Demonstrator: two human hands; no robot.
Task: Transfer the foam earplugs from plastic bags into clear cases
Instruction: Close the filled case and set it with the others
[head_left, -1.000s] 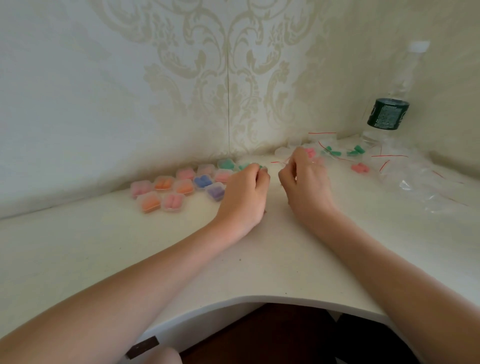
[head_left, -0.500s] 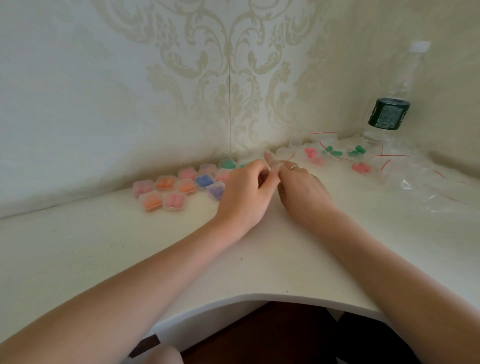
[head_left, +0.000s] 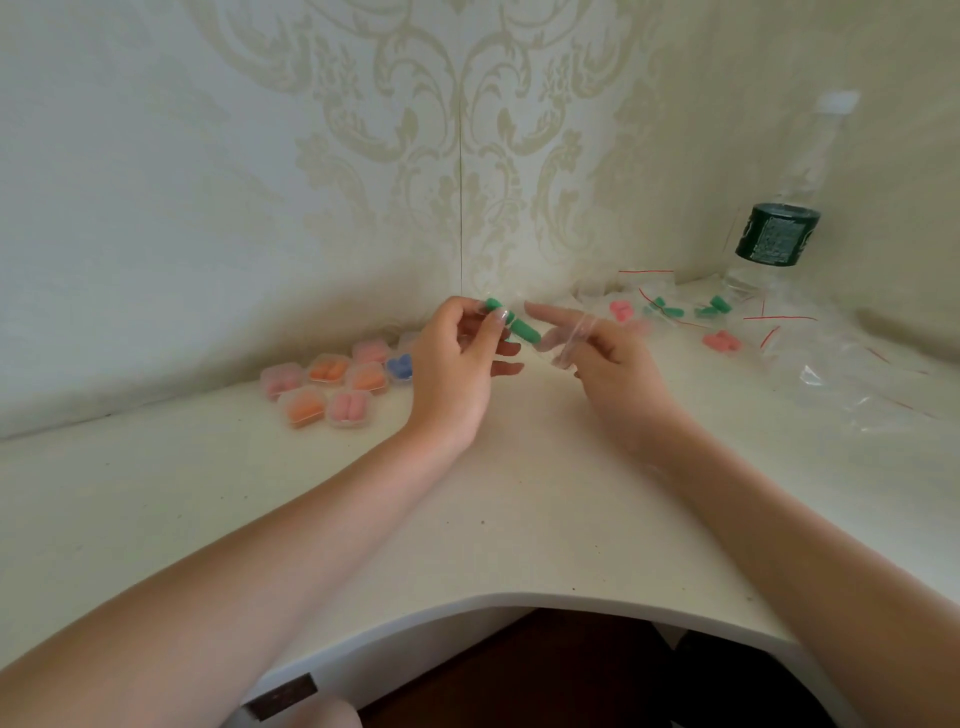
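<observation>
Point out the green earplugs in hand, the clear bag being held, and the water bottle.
green earplugs (head_left: 523, 329): head view, middle of the foam.
clear bag (head_left: 569, 343): head view, crumpled plastic over the fingers.
water bottle (head_left: 777, 236): head view, dark label.

L hand (head_left: 457, 364) raised over white corner desk (head_left: 519, 509), pinching green earplugs (head_left: 514, 322) betw. thumb and fingers. R hand (head_left: 608, 358) alongside, gripping clear plastic bag (head_left: 569, 343), index finger extended. Filled clear cases (head_left: 332, 387) w/ orange, pink, blue plugs clustered at L by wall. Bagged plugs (head_left: 711, 309), green and pink, red-strip bags, at R rear. Water bottle (head_left: 779, 228), dark green label, in corner. Crumpled empty bags (head_left: 857, 384) far R.
</observation>
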